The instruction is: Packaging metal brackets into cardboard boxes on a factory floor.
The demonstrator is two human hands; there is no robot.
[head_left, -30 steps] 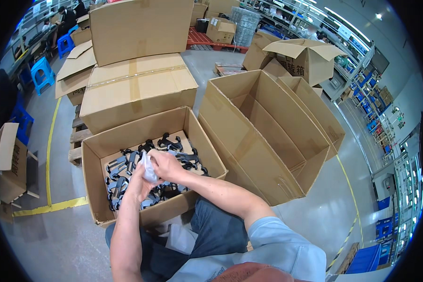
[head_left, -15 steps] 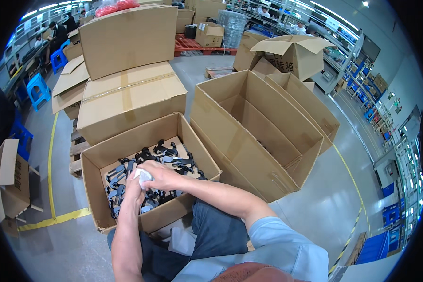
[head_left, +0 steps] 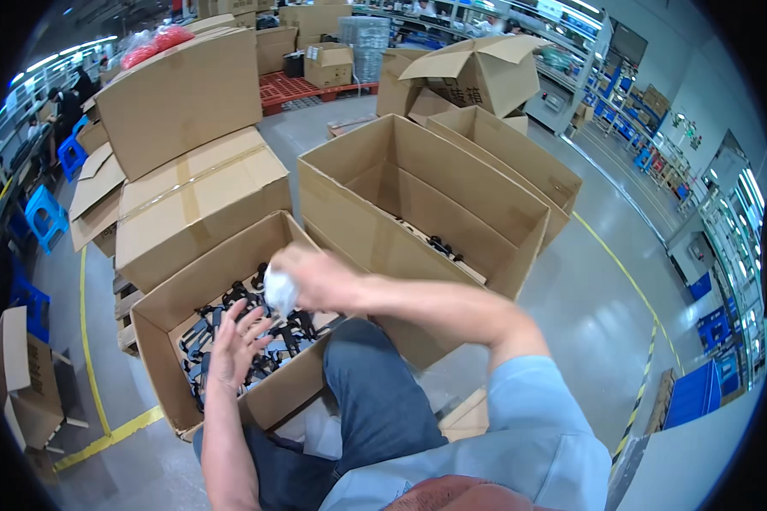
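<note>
My right hand point(head_left: 318, 279), smeared by motion, is closed on a white crumpled wad point(head_left: 279, 290), perhaps cloth or thin plastic. It hovers above a low open cardboard box point(head_left: 285, 393) in front of me. My left hand point(head_left: 233, 345) is empty, its fingers spread, over the left part of the same box. Inside lie several black and grey plastic parts point(head_left: 291, 334) in clamp-like shapes, loosely spread over the bottom. Both hands hide some of them.
To the right stands a taller open cardboard box point(head_left: 375, 234) with similar black parts point(head_left: 443, 248) at its bottom. Closed cartons point(head_left: 200, 204) are stacked behind the low box. Blue stools point(head_left: 46, 217) stand at the left; a red pallet point(head_left: 281, 92) lies farther back.
My hands have come apart. The right has moved rightward and up with the white wad, while the left has let go and spread its fingers. The view has shifted to the right.
</note>
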